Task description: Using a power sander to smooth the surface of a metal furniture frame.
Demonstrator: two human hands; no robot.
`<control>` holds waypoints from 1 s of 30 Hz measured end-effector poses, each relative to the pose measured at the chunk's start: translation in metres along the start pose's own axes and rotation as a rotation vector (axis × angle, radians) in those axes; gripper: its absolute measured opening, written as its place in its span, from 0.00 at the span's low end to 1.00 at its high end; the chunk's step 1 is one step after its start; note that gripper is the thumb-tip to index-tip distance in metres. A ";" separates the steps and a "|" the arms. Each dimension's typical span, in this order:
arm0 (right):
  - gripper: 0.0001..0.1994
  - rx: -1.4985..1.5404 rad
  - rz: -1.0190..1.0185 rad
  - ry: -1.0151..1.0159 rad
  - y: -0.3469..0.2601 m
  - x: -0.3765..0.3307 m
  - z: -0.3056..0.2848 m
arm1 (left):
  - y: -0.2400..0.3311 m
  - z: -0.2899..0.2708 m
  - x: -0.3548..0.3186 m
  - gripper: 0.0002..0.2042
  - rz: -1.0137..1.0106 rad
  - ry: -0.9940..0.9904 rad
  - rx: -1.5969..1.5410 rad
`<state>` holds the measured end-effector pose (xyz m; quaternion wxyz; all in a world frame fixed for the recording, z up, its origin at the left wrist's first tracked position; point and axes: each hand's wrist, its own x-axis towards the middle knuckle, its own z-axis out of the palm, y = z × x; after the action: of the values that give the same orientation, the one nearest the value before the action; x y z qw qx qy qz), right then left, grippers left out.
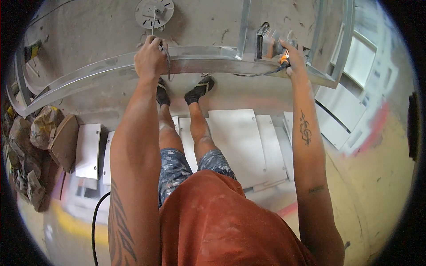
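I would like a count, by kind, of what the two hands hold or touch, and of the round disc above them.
Power tool in the right hand: 1
Metal frame rail under the left hand: 1
Cable at the left hand: 1
Round grey disc: 1
Total: 4

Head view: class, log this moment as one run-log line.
left hand: grips metal frame rail | right hand: holds power tool on rail | white panels on floor below
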<state>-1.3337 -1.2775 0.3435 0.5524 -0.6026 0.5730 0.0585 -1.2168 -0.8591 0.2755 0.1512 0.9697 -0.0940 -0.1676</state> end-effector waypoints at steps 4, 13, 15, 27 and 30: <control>0.42 -0.439 -0.297 0.162 -0.025 -0.020 0.010 | -0.002 -0.001 -0.001 0.14 0.005 0.026 -0.024; 0.32 -1.173 -0.996 -0.248 -0.075 -0.124 0.054 | -0.005 -0.002 -0.001 0.15 -0.024 -0.025 -0.013; 0.31 -1.280 -1.070 -0.335 -0.077 -0.127 0.066 | -0.004 0.000 0.001 0.15 -0.020 -0.013 -0.023; 0.31 -1.486 -1.119 -0.542 -0.056 -0.117 0.098 | -0.010 0.005 0.000 0.16 -0.012 0.039 -0.044; 0.31 -1.528 -1.071 -0.610 -0.059 -0.119 0.117 | -0.013 0.006 0.000 0.16 -0.018 0.059 -0.055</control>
<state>-1.2635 -1.1329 0.4180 0.0914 -0.9371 -0.1353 0.3085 -1.2175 -0.8483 0.2664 0.1788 0.9705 -0.0763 -0.1429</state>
